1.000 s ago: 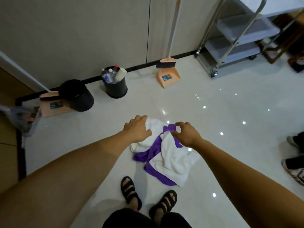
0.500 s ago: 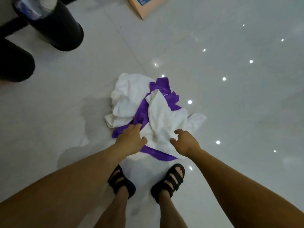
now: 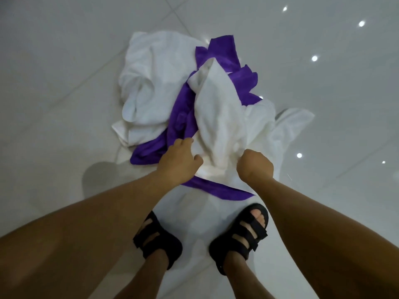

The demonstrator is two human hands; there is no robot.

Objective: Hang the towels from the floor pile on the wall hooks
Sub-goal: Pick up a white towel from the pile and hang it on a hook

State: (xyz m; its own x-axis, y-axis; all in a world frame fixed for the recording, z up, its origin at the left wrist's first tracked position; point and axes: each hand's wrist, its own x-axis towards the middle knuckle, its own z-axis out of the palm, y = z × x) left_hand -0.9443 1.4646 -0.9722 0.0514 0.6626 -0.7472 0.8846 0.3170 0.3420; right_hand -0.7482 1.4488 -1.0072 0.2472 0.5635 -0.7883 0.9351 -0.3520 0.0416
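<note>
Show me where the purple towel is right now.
Head view, centre: the purple towel lies on the floor, tangled between white towels, right by the left hand and right hand.

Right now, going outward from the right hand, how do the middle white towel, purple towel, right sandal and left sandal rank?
1. Middle white towel: gripped by the right hand.
2. Purple towel: strip under the wrist.
3. Right sandal: below it.
4. Left sandal: farthest, lower left.

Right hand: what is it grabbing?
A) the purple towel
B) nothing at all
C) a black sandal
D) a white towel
D: the right hand is closed in a fist round a white towel, whose folds gather at the fist, while the purple towel lies beneath it.
</note>
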